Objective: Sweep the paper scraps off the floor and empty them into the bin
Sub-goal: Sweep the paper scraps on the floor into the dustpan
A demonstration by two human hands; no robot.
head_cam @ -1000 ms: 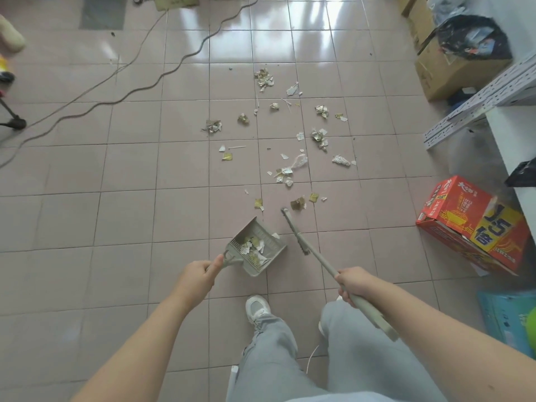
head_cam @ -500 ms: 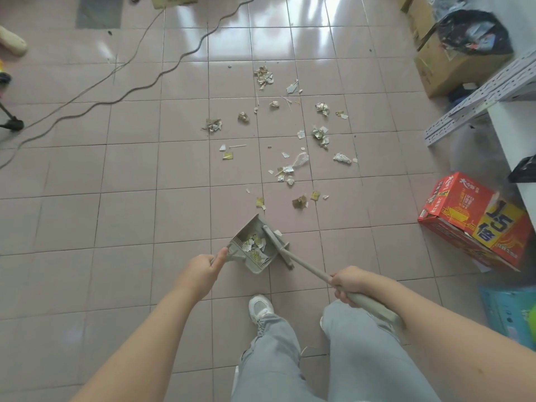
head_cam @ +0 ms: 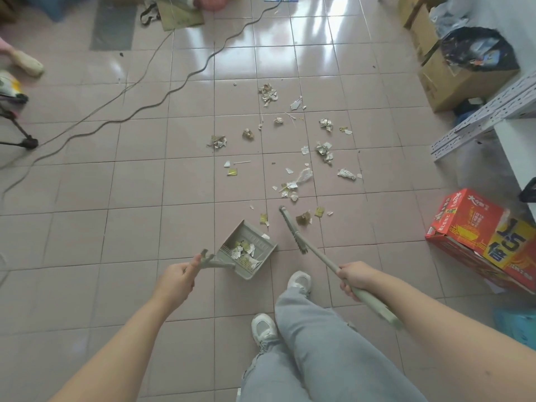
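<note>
Paper scraps (head_cam: pixel 300 181) lie scattered over the pink tiled floor ahead of me. My left hand (head_cam: pixel 177 281) grips the handle of a grey-green dustpan (head_cam: pixel 262 249) that rests on the floor with several scraps inside. My right hand (head_cam: pixel 355 278) holds the handle of a matching broom (head_cam: pixel 293 230). The broom head sits on the floor to the right of the pan, just short of the nearest scraps (head_cam: pixel 303 219). A bin with a black liner (head_cam: pixel 475 49) stands at the far right.
Cables (head_cam: pixel 162 103) snake across the floor at the left. A red carton (head_cam: pixel 481 239) lies at the right, beside a white shelf (head_cam: pixel 516 140) and a cardboard box (head_cam: pixel 452 82). A tripod foot (head_cam: pixel 27 142) is at the far left. My feet (head_cam: pixel 300 281) stand behind the pan.
The broom head swept into the dustpan, then swung back out to the right, beside the nearest scraps. The dustpan stayed in place.
</note>
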